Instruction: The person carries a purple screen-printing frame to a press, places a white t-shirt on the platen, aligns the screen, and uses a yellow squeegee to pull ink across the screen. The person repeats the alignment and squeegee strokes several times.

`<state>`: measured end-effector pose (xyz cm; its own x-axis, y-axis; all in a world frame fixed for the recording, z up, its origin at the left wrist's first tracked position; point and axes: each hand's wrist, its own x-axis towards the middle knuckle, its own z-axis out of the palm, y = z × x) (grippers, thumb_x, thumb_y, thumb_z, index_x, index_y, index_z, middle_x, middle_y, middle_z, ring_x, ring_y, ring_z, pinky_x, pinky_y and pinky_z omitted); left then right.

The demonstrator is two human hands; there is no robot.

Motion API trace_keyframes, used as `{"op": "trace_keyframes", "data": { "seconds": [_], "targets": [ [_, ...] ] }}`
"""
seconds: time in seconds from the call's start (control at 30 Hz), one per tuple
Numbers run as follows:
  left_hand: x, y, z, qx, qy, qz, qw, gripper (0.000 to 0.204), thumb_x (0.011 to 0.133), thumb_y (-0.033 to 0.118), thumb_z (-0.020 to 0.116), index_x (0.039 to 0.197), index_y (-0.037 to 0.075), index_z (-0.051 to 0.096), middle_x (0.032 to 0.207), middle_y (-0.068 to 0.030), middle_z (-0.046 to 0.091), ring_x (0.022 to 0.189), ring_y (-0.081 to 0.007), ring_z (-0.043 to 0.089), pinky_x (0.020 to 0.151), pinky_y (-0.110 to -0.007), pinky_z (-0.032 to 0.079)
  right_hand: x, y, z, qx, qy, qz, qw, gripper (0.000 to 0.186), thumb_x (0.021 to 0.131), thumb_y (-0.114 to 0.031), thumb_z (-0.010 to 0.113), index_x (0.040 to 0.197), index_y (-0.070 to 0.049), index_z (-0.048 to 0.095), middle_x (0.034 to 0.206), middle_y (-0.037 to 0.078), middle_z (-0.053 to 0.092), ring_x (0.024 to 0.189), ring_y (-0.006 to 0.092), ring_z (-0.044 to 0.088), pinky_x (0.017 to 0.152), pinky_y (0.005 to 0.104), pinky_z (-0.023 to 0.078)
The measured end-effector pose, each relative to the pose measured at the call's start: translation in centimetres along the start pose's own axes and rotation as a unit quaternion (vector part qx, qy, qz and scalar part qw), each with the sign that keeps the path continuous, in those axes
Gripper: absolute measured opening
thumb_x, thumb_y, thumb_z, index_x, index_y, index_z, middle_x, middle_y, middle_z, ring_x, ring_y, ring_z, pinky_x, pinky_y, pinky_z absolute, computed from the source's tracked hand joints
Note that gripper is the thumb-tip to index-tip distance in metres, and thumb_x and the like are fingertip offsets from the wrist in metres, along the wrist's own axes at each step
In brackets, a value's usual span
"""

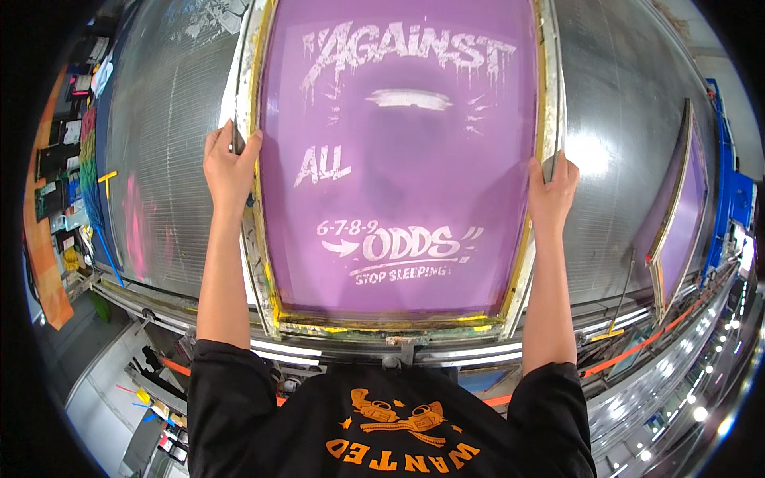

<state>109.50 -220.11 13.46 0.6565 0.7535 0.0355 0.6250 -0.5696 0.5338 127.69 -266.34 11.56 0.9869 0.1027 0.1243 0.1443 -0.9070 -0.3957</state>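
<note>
In front of me lies a large screen printing frame (390,325), its rim edged with yellow tape. Purple mesh (398,191) fills it, with pale stencilled lettering and marks across it. My left hand (229,163) is closed around the frame's left side, thumb on the inner edge and fingers at the outside. On the right side, a little nearer to me, my right hand (555,190) grips the frame in the same way. A dark strip shows between the fingers of each hand. What lies under the frame is hidden.
Grey printing tables (175,159) stretch to the left and right. At the right, a second purple screen (684,207) leans on its edge. A blue part (721,191) stands beyond it. A small yellow-handled tool (108,185) lies at far left; a metal rail (478,350) runs along the front.
</note>
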Motion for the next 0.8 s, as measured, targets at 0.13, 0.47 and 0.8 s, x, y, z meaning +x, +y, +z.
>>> {"op": "trace_keyframes", "data": {
  "seconds": [0.13, 0.47, 0.8],
  "targets": [
    [0.0, -0.8, 1.7, 0.021, -0.016, -0.007, 1.000, 0.069, 0.093, 0.037, 0.074, 0.142, -0.008, 0.057, 0.136, -0.0187, 0.057, 0.130, -0.0338, 0.052, 0.109, -0.043, 0.043, -0.2, 0.6, 1.7, -0.042, 0.002, -0.011, 0.999, 0.061, 0.099, -0.031, 0.069, 0.142, 0.009, 0.051, 0.127, 0.021, 0.051, 0.118, 0.0374, 0.053, 0.101, 0.0462, 0.046],
    [-0.2, -0.8, 1.8, 0.047, -0.009, 0.001, 0.999, 0.068, 0.095, 0.039, 0.072, 0.144, -0.005, 0.055, 0.133, -0.0181, 0.057, 0.127, -0.0325, 0.053, 0.108, -0.043, 0.043, -0.6, -1.4, 1.2, -0.120, 0.028, -0.110, 0.986, 0.070, 0.098, -0.042, 0.068, 0.152, -0.003, 0.047, 0.142, 0.023, 0.047, 0.130, 0.0412, 0.048, 0.111, 0.0534, 0.039],
    [-0.9, 9.2, 5.6, 0.060, -0.071, 0.226, 0.970, 0.074, 0.089, 0.051, 0.076, 0.149, 0.013, 0.055, 0.156, -0.0241, 0.042, 0.142, -0.0421, 0.042, 0.120, -0.057, 0.026, 0.1, -2.5, 0.5, -0.176, -0.038, -0.195, 0.964, 0.071, 0.091, -0.057, 0.071, 0.145, -0.012, 0.061, 0.159, 0.027, 0.035, 0.143, 0.0483, 0.039, 0.116, 0.0575, 0.036]
  ]
}}
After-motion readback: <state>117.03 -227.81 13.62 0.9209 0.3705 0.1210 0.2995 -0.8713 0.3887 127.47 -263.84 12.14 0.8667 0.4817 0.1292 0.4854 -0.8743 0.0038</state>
